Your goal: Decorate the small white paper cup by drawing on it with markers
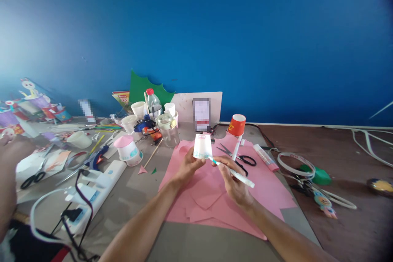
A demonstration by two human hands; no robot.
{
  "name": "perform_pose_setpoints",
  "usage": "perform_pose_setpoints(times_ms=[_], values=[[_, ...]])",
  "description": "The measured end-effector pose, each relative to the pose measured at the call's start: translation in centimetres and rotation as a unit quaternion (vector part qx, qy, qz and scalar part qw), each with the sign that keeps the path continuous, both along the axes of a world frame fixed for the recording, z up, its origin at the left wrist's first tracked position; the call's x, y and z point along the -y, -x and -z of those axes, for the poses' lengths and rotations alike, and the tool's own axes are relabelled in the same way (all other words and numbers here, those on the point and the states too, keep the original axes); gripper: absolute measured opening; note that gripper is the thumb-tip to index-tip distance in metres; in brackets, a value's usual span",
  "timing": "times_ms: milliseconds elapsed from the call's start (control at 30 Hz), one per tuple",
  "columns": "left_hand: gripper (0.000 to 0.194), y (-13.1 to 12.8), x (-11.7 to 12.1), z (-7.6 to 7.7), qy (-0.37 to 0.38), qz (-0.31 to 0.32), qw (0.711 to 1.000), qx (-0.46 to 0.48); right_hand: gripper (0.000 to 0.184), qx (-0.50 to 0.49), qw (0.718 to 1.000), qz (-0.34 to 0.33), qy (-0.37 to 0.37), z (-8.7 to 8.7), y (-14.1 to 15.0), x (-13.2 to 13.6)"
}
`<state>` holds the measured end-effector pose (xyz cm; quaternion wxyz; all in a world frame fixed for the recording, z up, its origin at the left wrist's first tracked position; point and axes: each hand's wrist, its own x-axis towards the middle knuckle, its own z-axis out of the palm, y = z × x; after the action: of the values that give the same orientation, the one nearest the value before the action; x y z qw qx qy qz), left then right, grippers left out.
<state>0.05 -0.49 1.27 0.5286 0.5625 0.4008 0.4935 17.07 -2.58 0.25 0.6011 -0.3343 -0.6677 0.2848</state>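
Note:
A white paper cup (203, 144) with pink and teal marks is gripped in my left hand (188, 168), above pink paper sheets (208, 192). My right hand (233, 182) holds a white marker pen (238, 177), its teal tip at the lower right edge of the cup. Just behind my right hand, black-handled scissors (248, 160) lie on the pink paper. Beyond them a red paper cup (238, 125) sits upside down on a white stick-like marker (236, 148).
On the left stand a decorated cup (127, 149), a glass jar (168, 131) and a power strip (101, 188) with plugged cables. A co-worker's arm (9, 176) reaches in at far left. A phone (202, 114) leans at the back. A glue stick (265, 157) lies right.

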Motion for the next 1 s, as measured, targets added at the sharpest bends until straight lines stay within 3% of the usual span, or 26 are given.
perform_pose_setpoints(times_ms=[300, 1000], values=[[0.056, 0.37, -0.15, 1.10, 0.030, -0.005, 0.999, 0.019, 0.022, -0.017, 0.999, 0.019, 0.026, 0.09, -0.01, -0.10], [0.052, -0.08, -0.05, 0.17, -0.001, -0.001, 1.000, 0.016, 0.021, 0.002, 1.000, 0.004, 0.023, 0.05, -0.03, -0.14]])
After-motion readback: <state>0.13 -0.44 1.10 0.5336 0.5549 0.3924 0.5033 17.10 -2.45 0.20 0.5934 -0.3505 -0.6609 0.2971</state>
